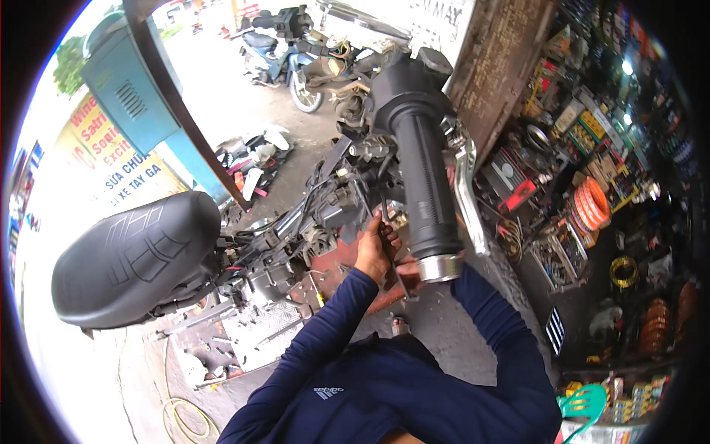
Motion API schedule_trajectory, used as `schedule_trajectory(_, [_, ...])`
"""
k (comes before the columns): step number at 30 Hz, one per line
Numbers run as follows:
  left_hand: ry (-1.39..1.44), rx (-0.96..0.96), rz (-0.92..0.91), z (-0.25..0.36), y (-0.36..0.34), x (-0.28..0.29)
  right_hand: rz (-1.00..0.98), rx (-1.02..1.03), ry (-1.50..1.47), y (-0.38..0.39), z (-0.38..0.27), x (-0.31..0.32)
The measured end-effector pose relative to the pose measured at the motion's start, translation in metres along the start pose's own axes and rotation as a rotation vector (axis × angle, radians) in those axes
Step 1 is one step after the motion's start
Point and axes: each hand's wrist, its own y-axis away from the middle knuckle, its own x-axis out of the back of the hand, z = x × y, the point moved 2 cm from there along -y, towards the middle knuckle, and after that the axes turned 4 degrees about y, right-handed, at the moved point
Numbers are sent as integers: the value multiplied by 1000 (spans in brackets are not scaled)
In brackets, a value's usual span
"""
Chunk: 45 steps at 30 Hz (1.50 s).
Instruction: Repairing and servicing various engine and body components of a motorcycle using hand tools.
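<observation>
A stripped-down motorbike frame (325,214) with bare wiring and engine parts stands in front of me. Its black handlebar grip (424,181) with a silver end cap juts toward me, beside a silver brake lever (466,200). Below and left of the grip, my left hand (376,250) is closed, fingers curled at the front of the frame; what is in them is too small to make out. A thin dark bar (400,281) slants down beside that hand. My right hand (409,269) is mostly hidden behind the grip's end, and its fingers do not show.
The black seat (140,259) extends to the left. A metal tray (259,337) with loose small parts lies below the engine. Shelves and boxes of tools and parts crowd the right, with an orange coil (589,203). A yellow hose (181,418) curls on the ground.
</observation>
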Motion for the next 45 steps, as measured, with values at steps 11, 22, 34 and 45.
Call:
schedule_trajectory(11, [-1660, -1079, 496, 86, 15, -38, -623, -215, -768, -36, 26, -22])
schedule_trajectory(22, [-1618, -980, 399, 91, -6, -40, -927, -192, -847, -59, 50, -3])
schedule_trajectory(34, [-1567, -799, 452, 93, 2, -57, -689, -2, -368, -68, 64, -2])
schedule_trajectory(45, [-1709, -1287, 313, 94, -13, -36, 297, 273, -67, -83, 131, 13])
